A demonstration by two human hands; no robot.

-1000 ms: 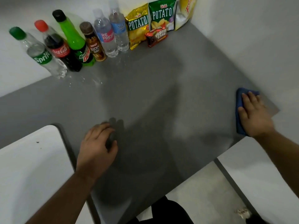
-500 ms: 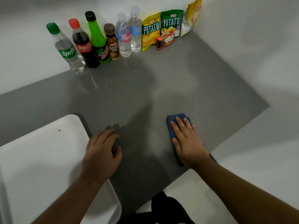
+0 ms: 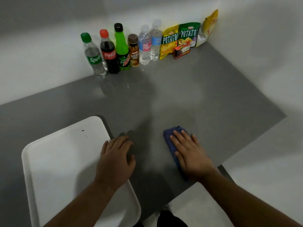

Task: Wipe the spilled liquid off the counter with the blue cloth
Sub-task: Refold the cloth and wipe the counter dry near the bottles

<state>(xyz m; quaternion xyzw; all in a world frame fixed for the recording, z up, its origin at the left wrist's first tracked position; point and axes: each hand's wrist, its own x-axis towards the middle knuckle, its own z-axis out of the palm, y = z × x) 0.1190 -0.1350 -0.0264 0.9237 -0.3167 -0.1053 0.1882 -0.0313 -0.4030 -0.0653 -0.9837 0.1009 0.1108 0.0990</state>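
Against wall: Sprite (image 3: pixel 94 58), Coca-Cola (image 3: pixel 109 54) | right hand (image 3: pixel 190 154) flat on blue cloth (image 3: pixel 170 135)

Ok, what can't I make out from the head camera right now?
- Blue cloth: mostly covered by the right hand.
- Spilled liquid: only faint glints near the Sprite bottle; its extent on the counter is unclear.
- White tray: cut off by the bottom edge, partly under the left hand.

Both hands palm-down, left hand (image 3: pixel 114 163) and right hand (image 3: pixel 190 154), fingers (image 3: pixel 177 136) spread.
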